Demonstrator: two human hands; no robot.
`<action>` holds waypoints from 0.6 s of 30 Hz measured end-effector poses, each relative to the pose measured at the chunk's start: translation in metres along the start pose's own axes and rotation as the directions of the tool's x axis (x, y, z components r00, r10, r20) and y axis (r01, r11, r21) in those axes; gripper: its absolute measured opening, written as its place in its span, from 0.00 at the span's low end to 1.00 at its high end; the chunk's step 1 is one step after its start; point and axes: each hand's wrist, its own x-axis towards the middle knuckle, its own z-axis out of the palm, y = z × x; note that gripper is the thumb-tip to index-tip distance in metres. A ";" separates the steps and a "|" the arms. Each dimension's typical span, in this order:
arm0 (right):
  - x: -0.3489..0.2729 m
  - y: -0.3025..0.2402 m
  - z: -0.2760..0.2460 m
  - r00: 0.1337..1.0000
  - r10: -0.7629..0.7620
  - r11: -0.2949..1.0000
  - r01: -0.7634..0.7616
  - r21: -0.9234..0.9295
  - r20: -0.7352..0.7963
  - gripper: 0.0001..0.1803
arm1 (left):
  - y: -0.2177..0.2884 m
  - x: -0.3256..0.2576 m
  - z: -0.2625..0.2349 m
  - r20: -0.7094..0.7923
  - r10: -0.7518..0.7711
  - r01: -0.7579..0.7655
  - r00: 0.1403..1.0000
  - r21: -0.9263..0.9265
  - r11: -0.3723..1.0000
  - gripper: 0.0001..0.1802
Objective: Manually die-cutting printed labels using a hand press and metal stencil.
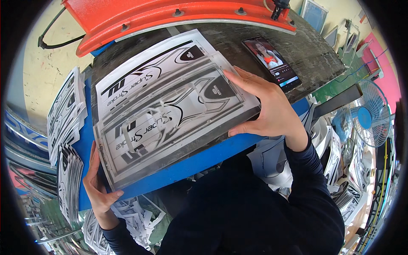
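A clear cutting-die plate (187, 155) with raised outline strips lies slantwise over a printed white sheet (127, 68) with black and grey graphics. The sheet's far part sticks out beyond the plate, and its print shows through the clear material. My left hand (100, 187) grips the plate's near left corner, thumb on the near side and fingers along the left edge. At the plate's right end, my right hand (267, 104) holds the edge, fingers on the far corner and thumb at the near one.
Beyond the sheet, a red press beam (148, 15) spans the dark work board (225, 38). A phone (272, 59) lies at the right. Stacked printed sheets (66, 112) stand at the left. Paper scraps (127, 219) lie below the blue table edge (199, 172); a fan (364, 118) is at far right.
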 end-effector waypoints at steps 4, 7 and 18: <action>0.000 0.002 0.000 1.000 -0.014 1.000 0.014 0.002 0.002 0.59 | 0.000 -0.001 0.000 0.006 -0.010 0.010 1.000 -0.003 1.000 0.66; 0.000 0.001 0.001 1.000 -0.010 1.000 0.010 0.003 0.006 0.59 | 0.000 -0.002 -0.001 0.006 -0.017 0.017 1.000 -0.019 1.000 0.66; 0.000 0.001 0.000 1.000 -0.014 1.000 0.014 -0.002 0.010 0.59 | -0.001 -0.001 -0.001 -0.005 -0.008 0.008 1.000 -0.006 1.000 0.65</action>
